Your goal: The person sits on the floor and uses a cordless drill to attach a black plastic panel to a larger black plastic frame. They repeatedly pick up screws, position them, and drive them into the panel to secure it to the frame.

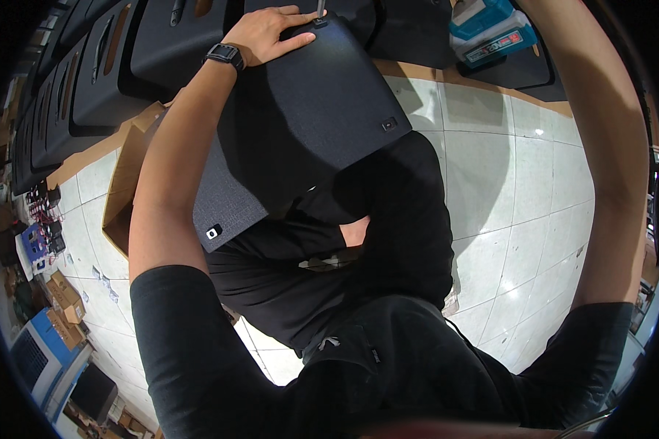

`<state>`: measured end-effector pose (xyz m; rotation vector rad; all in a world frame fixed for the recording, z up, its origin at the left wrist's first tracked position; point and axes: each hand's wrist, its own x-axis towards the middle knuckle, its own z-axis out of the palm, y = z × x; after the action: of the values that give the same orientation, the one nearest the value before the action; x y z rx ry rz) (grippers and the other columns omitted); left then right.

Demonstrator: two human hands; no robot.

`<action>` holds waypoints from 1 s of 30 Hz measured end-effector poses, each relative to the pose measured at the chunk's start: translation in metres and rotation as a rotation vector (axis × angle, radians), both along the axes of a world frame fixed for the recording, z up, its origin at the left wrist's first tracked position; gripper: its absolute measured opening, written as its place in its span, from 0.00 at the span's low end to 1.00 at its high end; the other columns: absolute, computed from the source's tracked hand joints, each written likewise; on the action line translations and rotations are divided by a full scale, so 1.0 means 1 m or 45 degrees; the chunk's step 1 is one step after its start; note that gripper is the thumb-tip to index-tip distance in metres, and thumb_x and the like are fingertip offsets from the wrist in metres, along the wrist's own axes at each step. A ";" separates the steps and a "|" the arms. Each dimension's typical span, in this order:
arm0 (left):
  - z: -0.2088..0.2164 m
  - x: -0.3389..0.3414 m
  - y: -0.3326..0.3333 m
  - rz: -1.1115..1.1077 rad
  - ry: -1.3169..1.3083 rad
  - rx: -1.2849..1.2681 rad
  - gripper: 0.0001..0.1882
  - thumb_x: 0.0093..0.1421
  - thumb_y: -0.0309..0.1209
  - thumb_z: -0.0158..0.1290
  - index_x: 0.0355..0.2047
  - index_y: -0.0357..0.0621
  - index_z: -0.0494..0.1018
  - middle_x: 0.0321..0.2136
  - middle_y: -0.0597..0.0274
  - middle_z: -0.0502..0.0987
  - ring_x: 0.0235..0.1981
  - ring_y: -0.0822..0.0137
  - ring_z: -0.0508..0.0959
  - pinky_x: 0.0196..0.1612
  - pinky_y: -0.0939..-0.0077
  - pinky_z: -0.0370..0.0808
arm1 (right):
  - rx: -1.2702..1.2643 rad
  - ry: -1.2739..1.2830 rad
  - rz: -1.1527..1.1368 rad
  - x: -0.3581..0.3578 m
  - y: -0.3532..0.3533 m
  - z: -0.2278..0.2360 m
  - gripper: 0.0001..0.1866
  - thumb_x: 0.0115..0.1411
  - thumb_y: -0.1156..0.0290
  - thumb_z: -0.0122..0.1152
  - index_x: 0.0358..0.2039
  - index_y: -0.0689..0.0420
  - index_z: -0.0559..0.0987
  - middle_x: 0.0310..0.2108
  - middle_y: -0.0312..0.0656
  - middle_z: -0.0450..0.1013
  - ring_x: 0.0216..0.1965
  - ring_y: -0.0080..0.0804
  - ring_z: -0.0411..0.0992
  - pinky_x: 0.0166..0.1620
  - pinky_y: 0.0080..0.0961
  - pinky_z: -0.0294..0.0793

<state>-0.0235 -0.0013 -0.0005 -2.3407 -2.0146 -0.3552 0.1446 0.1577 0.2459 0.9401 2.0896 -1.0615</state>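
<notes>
Nearest, the person's folded legs supported the dark box, whose textured face slanted away across them. A pale-centred fitting sat at its near-left corner, and a darker fitting at its right one. With only cloth seen under the near edge, the box looked liable to slide or rock if a knee shifted or a push landed off-centre.

At the far end, a metal rod stood over the far fitting; cramped against the picture's upper edge, it was hard to say whether the rod was seated. A slanted push could have made it skid, marking the face or catching the index fingertip just beside it.

The box lay beneath the left grip, which rested along its far edge, fingers spread and thumb parted, steadying the box rather than closing round it; the far fitting lay between thumb and index finger. The right arm rose past the upper edge, so how its grip stood, or what it held, could not be told.

Beyond, dark cases lined the upper left, and a teal-and-white pack sat at the upper right.
</notes>
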 end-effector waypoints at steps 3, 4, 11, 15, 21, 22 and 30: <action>-0.009 -0.009 0.004 0.001 0.036 0.059 0.33 0.72 0.62 0.43 0.63 0.54 0.78 0.50 0.57 0.80 0.51 0.52 0.81 0.59 0.58 0.78 | -0.027 0.001 -0.003 -0.001 0.002 0.001 0.09 0.70 0.71 0.60 0.31 0.60 0.78 0.23 0.33 0.73 0.21 0.21 0.70 0.26 0.22 0.74; -0.014 -0.013 0.005 -0.001 0.054 0.099 0.34 0.72 0.62 0.43 0.62 0.54 0.78 0.50 0.57 0.80 0.51 0.52 0.82 0.59 0.59 0.78 | -0.047 0.007 0.008 -0.003 0.004 0.000 0.09 0.70 0.71 0.60 0.31 0.60 0.78 0.23 0.34 0.73 0.21 0.21 0.71 0.26 0.22 0.74; -0.008 -0.009 0.006 -0.017 0.007 0.074 0.33 0.71 0.62 0.45 0.61 0.53 0.79 0.49 0.58 0.81 0.48 0.53 0.82 0.57 0.60 0.79 | -0.112 -0.039 -0.001 -0.002 0.016 -0.007 0.09 0.70 0.71 0.61 0.32 0.61 0.79 0.26 0.36 0.75 0.22 0.22 0.72 0.27 0.22 0.76; -0.003 -0.005 0.005 -0.002 0.022 0.042 0.32 0.72 0.60 0.45 0.62 0.53 0.78 0.48 0.58 0.80 0.48 0.53 0.82 0.56 0.60 0.80 | -0.113 -0.029 -0.033 0.000 0.017 -0.007 0.08 0.69 0.70 0.61 0.33 0.61 0.79 0.26 0.36 0.76 0.22 0.22 0.72 0.26 0.23 0.76; -0.005 -0.009 0.005 -0.048 0.049 0.125 0.29 0.72 0.55 0.48 0.62 0.52 0.77 0.49 0.58 0.79 0.50 0.53 0.81 0.55 0.60 0.79 | -0.094 -0.052 0.031 -0.003 0.017 -0.008 0.09 0.69 0.70 0.60 0.32 0.60 0.79 0.23 0.35 0.74 0.21 0.23 0.71 0.26 0.23 0.74; -0.004 -0.008 0.006 -0.065 0.040 0.130 0.28 0.71 0.54 0.49 0.62 0.52 0.77 0.50 0.58 0.79 0.50 0.53 0.81 0.56 0.59 0.79 | -0.106 -0.072 0.050 -0.005 0.019 -0.009 0.09 0.69 0.69 0.60 0.32 0.60 0.79 0.22 0.35 0.74 0.21 0.24 0.71 0.26 0.24 0.74; -0.013 0.022 0.008 0.141 -0.628 0.103 0.22 0.71 0.44 0.57 0.64 0.63 0.77 0.51 0.64 0.73 0.53 0.59 0.78 0.59 0.65 0.75 | -0.031 0.080 0.115 -0.003 0.013 -0.014 0.10 0.67 0.67 0.61 0.30 0.56 0.79 0.21 0.35 0.74 0.21 0.25 0.71 0.28 0.26 0.73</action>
<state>-0.0018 0.0071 -0.0139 -2.2404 -2.2507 -1.0762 0.1413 0.1706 0.2314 0.8026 2.1436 -1.0802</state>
